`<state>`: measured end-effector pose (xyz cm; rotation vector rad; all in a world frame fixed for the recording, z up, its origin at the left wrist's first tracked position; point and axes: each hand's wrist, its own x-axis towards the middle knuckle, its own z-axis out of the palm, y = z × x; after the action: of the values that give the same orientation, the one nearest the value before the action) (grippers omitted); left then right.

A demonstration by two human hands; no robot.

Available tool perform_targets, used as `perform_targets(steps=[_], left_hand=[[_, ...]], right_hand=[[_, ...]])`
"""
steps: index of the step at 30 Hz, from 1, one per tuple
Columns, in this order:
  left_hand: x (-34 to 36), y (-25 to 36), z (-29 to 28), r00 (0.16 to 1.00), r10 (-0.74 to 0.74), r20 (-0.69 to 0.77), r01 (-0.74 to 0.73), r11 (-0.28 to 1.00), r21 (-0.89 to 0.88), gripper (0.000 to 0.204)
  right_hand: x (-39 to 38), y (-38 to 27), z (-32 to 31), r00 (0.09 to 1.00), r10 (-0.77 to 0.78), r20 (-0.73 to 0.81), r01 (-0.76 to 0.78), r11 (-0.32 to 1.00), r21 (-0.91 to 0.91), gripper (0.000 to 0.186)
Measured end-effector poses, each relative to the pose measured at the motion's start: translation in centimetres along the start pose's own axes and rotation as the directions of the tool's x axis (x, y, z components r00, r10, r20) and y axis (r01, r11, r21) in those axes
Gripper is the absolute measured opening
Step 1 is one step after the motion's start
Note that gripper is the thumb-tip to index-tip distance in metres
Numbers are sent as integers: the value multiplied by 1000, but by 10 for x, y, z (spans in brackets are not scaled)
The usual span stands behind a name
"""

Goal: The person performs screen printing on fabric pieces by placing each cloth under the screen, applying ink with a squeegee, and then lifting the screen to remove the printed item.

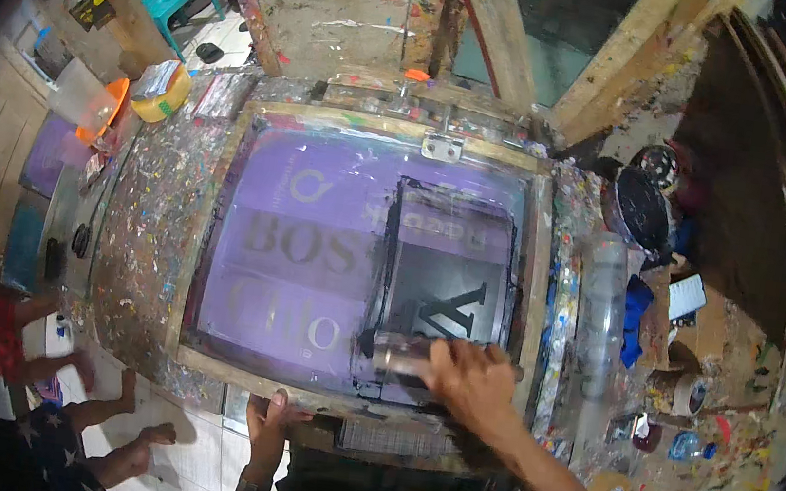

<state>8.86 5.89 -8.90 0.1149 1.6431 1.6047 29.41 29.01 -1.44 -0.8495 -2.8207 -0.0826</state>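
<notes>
A wooden screen-printing frame (204,252) with purple mesh (295,243) lies on the paint-spattered table, held at its far edge by a metal hinge clamp (441,146). Dark lettering and a round logo show on the mesh. A black-ink-edged rectangle (449,272) fills its right part. My right hand (472,381) is closed around a squeegee (399,356), which lies across the near end of that rectangle. At the near rail of the frame, my left hand (266,426) grips the wood with its thumb on top; its other fingers are partly hidden.
On the right stand a black-stained bowl (641,209), a clear plastic cylinder (597,315), a blue cloth (635,319) and a small bottle (687,447). A yellow container (161,94) sits at the far left. Other people's legs and feet (126,463) show at lower left.
</notes>
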Motion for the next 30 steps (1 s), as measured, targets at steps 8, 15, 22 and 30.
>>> perform_targets(steps=[8,15,22,30], left_hand=[[13,-14,-5,964,248,92,-239,966,-98,30],[-5,106,22,693,650,313,-678,735,-24,41],[158,140,175,385,592,708,-895,52,444,67],[221,89,210,443,383,810,-760,-318,566,56]], right_hand=[[-26,-27,-33,994,105,-12,-104,992,69,40],[6,-34,-130,896,178,-407,-204,979,-21,53],[127,34,-242,871,243,-426,-241,969,60,69],[177,78,-275,902,227,-366,-219,974,65,70]])
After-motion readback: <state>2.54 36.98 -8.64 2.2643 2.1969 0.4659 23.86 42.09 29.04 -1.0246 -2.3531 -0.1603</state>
